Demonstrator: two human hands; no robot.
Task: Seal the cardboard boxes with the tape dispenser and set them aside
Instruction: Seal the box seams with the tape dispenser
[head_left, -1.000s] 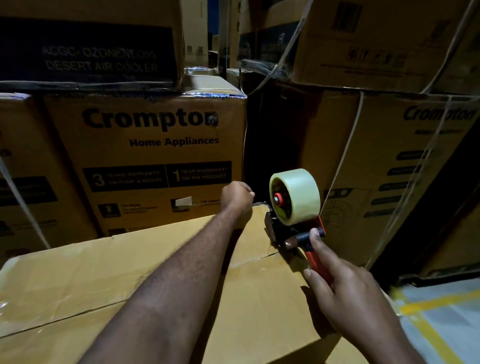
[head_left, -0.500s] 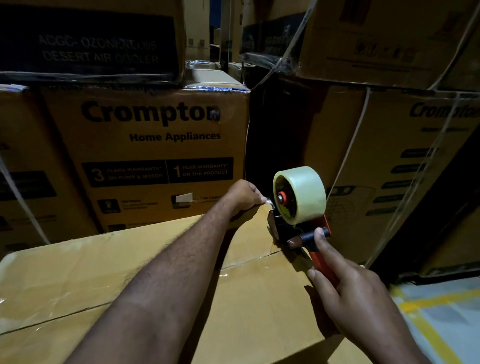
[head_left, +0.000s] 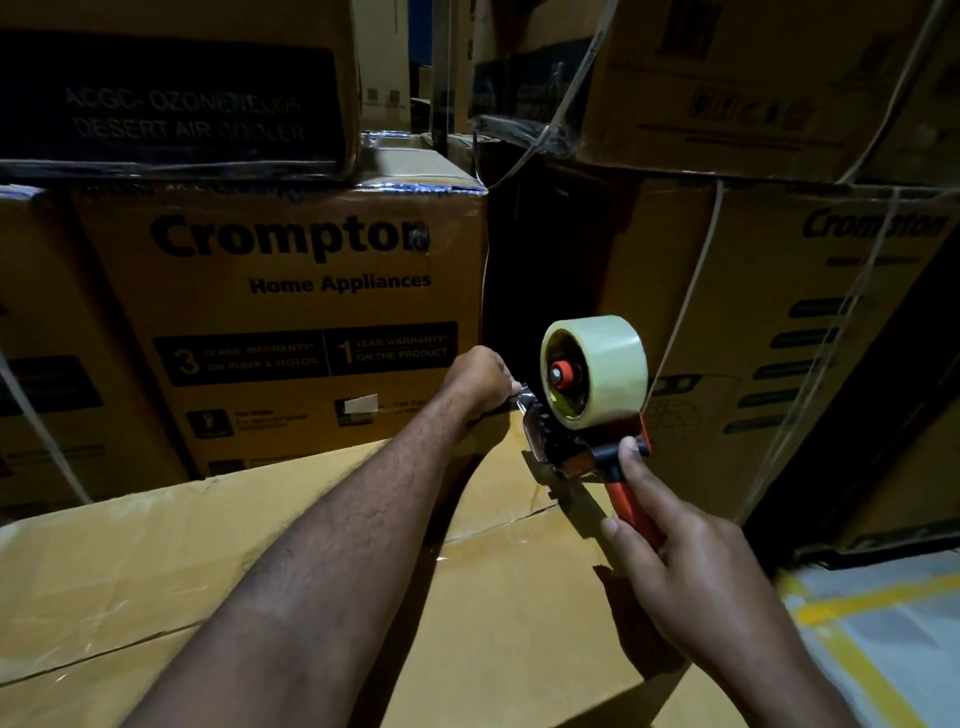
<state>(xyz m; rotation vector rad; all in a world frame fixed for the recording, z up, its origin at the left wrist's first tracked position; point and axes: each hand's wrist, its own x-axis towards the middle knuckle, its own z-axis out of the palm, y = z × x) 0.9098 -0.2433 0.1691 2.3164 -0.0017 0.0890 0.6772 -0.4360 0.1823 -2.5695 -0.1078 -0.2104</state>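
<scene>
The cardboard box (head_left: 493, 613) lies flat in front of the person, directly below the stacked printed cartons (head_left: 291, 312). Its top flaps are closed, and the centre seam (head_left: 498, 525) between them runs across the lid toward the far edge of the box.

The tape dispenser (head_left: 587, 410) stands at the far end of that seam, roll uppermost, its blade end close to the box edge. The right hand (head_left: 685, 561) is clenched around the red handle, index finger (head_left: 631, 457) extended onto the black roller bar. The left hand (head_left: 480, 382) is closed at the far edge of the box, just beside the dispenser mouth; its fingers appear to pinch the free tape end (the tape itself is too thin and glossy to confirm).

Status, as judged: the sealing pass is at its start. A sheen on the lid near the seam may be tape, but this cannot be told. Remaining: anchor the tape end over the far edge, draw the dispenser along the seam, cut, then set the box aside.
</scene>
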